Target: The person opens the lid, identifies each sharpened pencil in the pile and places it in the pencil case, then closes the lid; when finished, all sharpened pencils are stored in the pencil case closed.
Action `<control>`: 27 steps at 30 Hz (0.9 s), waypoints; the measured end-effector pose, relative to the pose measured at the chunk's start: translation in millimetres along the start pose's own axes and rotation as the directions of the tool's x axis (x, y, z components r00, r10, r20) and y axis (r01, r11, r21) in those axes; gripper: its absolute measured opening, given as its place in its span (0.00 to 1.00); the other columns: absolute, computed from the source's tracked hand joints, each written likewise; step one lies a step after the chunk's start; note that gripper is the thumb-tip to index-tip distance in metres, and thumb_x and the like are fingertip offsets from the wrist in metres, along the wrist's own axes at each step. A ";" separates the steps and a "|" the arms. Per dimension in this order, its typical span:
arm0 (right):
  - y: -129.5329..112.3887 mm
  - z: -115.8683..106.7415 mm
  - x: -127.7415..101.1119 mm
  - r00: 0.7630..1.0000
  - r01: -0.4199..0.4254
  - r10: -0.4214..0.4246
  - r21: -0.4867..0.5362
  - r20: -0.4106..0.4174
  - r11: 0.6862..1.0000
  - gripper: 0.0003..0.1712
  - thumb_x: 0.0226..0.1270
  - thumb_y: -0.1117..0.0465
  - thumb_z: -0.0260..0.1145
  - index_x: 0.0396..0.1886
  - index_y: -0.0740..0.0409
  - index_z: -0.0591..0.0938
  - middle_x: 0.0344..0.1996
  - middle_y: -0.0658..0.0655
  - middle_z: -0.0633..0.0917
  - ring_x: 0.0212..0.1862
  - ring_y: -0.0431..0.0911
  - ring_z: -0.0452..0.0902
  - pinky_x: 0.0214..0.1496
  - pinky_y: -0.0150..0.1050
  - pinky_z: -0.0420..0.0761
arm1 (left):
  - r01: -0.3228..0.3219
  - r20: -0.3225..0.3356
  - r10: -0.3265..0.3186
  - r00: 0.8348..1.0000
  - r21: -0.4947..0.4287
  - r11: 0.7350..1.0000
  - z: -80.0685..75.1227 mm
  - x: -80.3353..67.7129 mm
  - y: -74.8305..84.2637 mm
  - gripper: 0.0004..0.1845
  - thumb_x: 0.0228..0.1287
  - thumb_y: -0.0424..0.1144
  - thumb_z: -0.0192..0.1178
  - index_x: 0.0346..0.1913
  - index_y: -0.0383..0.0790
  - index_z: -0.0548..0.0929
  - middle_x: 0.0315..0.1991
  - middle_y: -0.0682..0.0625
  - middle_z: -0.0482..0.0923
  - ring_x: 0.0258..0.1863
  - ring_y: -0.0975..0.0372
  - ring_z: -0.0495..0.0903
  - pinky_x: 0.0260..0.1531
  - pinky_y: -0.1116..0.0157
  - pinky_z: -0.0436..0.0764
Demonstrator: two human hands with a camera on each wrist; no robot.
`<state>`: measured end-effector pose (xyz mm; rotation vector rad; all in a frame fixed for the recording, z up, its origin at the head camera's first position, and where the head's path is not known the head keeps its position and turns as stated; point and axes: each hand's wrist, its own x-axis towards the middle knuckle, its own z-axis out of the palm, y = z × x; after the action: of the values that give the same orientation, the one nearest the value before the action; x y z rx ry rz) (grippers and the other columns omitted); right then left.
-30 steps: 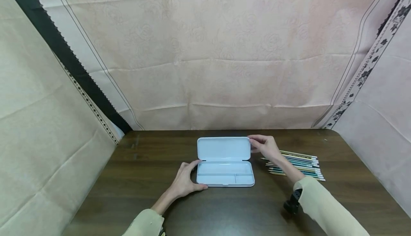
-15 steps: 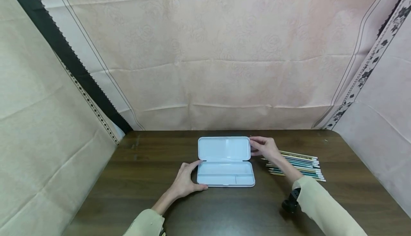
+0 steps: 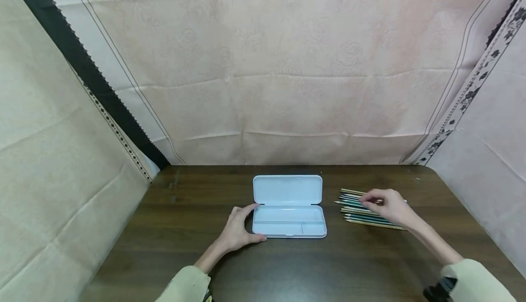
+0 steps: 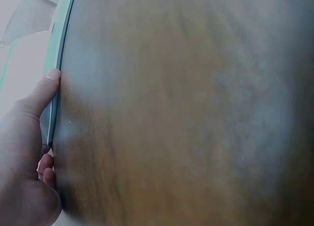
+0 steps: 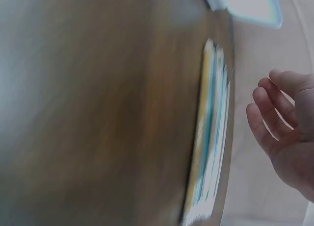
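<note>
A light-blue pencil case (image 3: 289, 214) lies unfolded on the brown table, its lid (image 3: 287, 189) tipped back. Nothing lies in the compartments of its base. My left hand (image 3: 236, 232) holds the base at its left end, thumb on the front edge and a finger at the back corner. In the left wrist view, the thumb (image 4: 43, 91) presses the case's edge. Over the pencils (image 3: 365, 217) at the right hovers my right hand (image 3: 390, 206). The right wrist view shows its fingers (image 5: 265, 106) loosely bent, with nothing between them and apart from the pencils.
The wooden table (image 3: 172, 247) extends on both sides of the case. A pale cloth (image 3: 287, 73) hangs behind the table's back edge, with more cloth at left and right. Several green and yellow-striped pencils lie side by side, their tips toward the case.
My right hand has left the lid's right edge and moved right, over the pencils. The lid stays tipped back. My left hand has kept its place on the case.
</note>
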<state>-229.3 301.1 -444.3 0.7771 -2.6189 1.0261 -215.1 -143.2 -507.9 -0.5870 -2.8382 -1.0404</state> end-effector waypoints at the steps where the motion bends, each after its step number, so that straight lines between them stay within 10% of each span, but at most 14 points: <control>1: 8.0 -2.2 -8.3 1.000 0.017 -0.017 -0.026 -0.008 1.000 0.07 0.54 0.69 0.67 0.32 0.53 0.84 0.30 0.49 0.83 0.31 0.39 0.77 0.29 0.34 0.75 | -0.001 -0.002 0.001 1.000 0.000 1.000 -0.1 -0.1 0.0 0.48 0.35 0.63 0.69 0.64 0.53 0.65 0.52 0.53 0.67 0.46 0.61 0.60 0.41 0.59 0.68; 13: 37.2 -22.1 -78.6 0.991 -0.056 0.029 -0.211 -0.129 0.976 0.16 0.43 0.73 0.72 0.31 0.50 0.83 0.32 0.46 0.80 0.29 0.35 0.74 0.29 0.26 0.71 | -0.002 -0.003 0.002 1.000 -0.002 1.000 -0.7 0.0 0.2 0.48 0.35 0.63 0.69 0.64 0.53 0.65 0.53 0.53 0.67 0.46 0.61 0.60 0.41 0.59 0.68; 27: 51.0 -19.9 -95.8 0.978 -0.052 -0.012 -0.298 -0.209 0.953 0.19 0.37 0.72 0.75 0.28 0.46 0.83 0.29 0.44 0.78 0.29 0.35 0.73 0.30 0.23 0.66 | 0.000 -0.001 0.000 1.000 0.001 1.000 -0.6 -0.2 0.1 0.48 0.35 0.63 0.69 0.64 0.53 0.65 0.54 0.54 0.67 0.46 0.61 0.60 0.41 0.59 0.67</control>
<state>-177.1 383.9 -495.3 0.5401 -2.5208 0.6467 -214.9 -143.6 -507.4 -0.5865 -2.8379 -1.0387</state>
